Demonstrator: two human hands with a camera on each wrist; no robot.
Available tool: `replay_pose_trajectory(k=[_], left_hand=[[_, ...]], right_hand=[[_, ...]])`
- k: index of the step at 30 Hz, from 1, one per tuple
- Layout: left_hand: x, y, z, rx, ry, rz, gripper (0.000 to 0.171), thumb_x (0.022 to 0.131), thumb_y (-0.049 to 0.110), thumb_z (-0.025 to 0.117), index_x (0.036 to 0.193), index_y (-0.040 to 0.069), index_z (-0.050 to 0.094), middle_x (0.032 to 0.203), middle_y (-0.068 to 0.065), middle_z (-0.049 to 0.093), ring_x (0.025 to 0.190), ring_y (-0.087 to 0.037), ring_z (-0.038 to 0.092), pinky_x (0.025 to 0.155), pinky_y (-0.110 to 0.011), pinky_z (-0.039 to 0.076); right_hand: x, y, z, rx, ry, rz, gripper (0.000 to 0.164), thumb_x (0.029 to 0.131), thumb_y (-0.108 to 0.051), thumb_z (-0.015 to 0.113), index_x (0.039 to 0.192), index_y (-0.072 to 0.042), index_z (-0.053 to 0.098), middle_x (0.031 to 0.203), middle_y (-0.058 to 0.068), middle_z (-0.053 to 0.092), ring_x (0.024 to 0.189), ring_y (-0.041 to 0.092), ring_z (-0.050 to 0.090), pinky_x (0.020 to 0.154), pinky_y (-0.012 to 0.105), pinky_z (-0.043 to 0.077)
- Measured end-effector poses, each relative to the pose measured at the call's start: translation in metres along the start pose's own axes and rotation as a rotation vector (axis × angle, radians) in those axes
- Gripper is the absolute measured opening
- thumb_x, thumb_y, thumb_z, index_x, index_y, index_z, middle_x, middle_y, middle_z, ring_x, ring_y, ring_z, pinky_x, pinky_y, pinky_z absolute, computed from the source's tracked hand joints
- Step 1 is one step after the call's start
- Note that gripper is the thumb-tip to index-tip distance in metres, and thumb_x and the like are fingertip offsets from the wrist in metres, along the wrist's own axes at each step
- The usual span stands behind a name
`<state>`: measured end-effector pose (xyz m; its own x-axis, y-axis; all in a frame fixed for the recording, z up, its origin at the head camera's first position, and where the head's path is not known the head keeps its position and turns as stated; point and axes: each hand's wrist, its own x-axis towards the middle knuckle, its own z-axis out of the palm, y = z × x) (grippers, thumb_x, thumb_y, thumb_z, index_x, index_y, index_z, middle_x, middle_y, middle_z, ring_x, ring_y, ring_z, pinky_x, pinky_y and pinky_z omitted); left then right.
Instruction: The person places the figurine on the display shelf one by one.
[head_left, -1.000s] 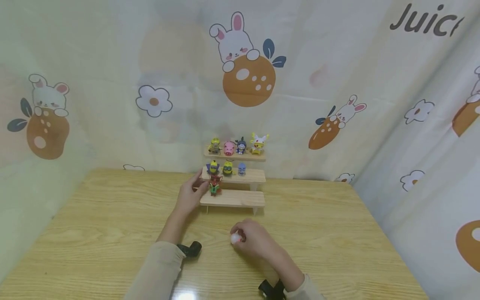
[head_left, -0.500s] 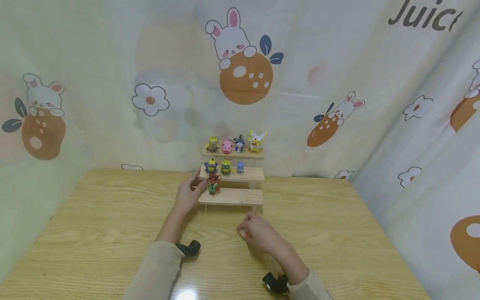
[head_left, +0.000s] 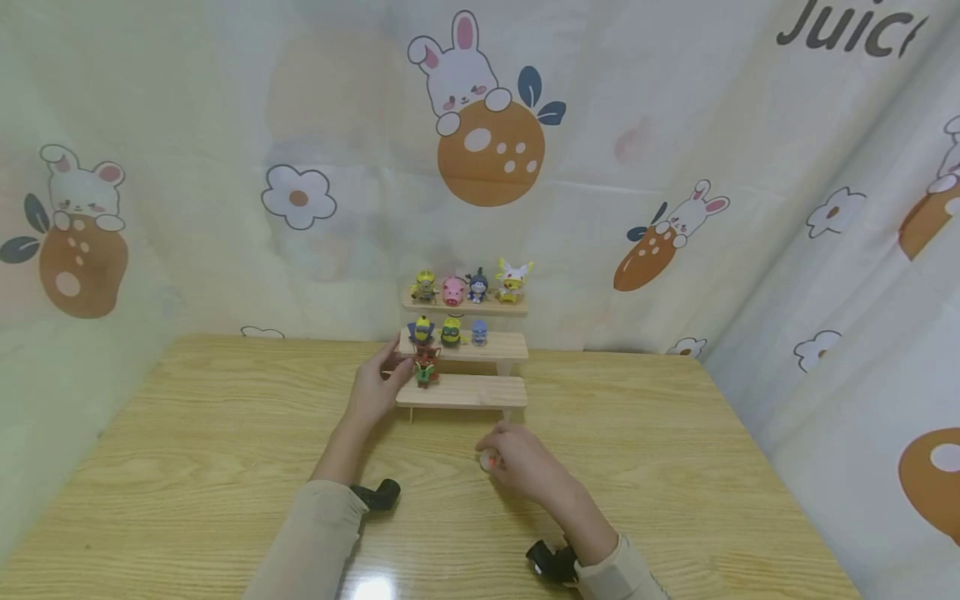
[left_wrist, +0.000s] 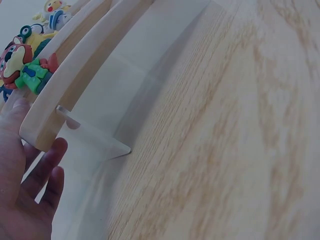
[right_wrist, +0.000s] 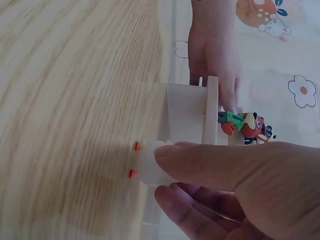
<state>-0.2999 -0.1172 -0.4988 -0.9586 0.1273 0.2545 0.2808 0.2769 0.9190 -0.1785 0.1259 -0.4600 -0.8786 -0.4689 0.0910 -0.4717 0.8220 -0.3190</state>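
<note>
At the left end of a tiered wooden display shelf (head_left: pixel 461 392), my left hand (head_left: pixel 372 390) grips the lowest board. Its thumb (left_wrist: pixel 17 112) lies near the top of that board, with fingers curled beneath. A red fox figurine (head_left: pixel 426 367) in green clothes stands beside the thumb on this board. My right hand (head_left: pixel 527 467) pinches a small round white figurine (right_wrist: pixel 150 167) with two orange feet, between thumb and fingers. It is in front of the shelf, low over the table; the figurine's far side is hidden by the hand.
Three figurines, one a yellow one with goggles (head_left: pixel 451 332), stand on the middle board. On the top board are several more, including a pink pig (head_left: pixel 453 291). A patterned curtain (head_left: pixel 360 250) hangs behind the wood-grain table (head_left: pixel 637 450).
My right hand has moved a little to the right and toward the shelf, carrying the white figurine. My left hand keeps its hold on the shelf.
</note>
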Motion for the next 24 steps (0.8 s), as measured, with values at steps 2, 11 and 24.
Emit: replay_pose_trajectory(k=[2, 11, 24], left_hand=[[0.0, -0.0006, -0.0005, -0.001, -0.001, -0.001, 0.059, 0.095, 0.034, 0.056, 0.148, 0.018, 0.033, 0.117, -0.011, 0.066, 0.1, -0.026, 0.063, 0.081, -0.036, 0.056], [-0.0006, -0.0004, -0.0011, 0.001, 0.0, -0.008, 0.059, 0.095, 0.035, 0.056, 0.148, 0.02, 0.033, 0.119, -0.011, 0.066, 0.102, -0.026, 0.062, 0.082, -0.036, 0.056], [-0.0025, 0.0018, 0.0008, 0.011, -0.006, -0.042, 0.059, 0.095, 0.033, 0.057, 0.148, 0.023, 0.032, 0.12, -0.009, 0.065, 0.102, -0.024, 0.061, 0.08, -0.032, 0.055]], right_hand=[[0.0009, -0.0004, -0.0005, 0.019, 0.014, 0.026, 0.02, 0.079, 0.002, 0.069, 0.098, -0.002, 0.071, 0.096, 0.008, 0.068, 0.085, 0.022, 0.063, 0.074, 0.034, 0.054], [0.0022, 0.0, -0.0043, 0.015, 0.025, 0.077, 0.016, 0.08, -0.003, 0.072, 0.096, -0.002, 0.072, 0.092, 0.007, 0.069, 0.078, 0.016, 0.063, 0.067, 0.026, 0.053], [0.0024, 0.0041, -0.0031, 0.035, 0.05, 0.099, 0.02, 0.078, -0.006, 0.074, 0.097, -0.003, 0.073, 0.084, 0.003, 0.067, 0.074, 0.011, 0.058, 0.064, 0.024, 0.05]])
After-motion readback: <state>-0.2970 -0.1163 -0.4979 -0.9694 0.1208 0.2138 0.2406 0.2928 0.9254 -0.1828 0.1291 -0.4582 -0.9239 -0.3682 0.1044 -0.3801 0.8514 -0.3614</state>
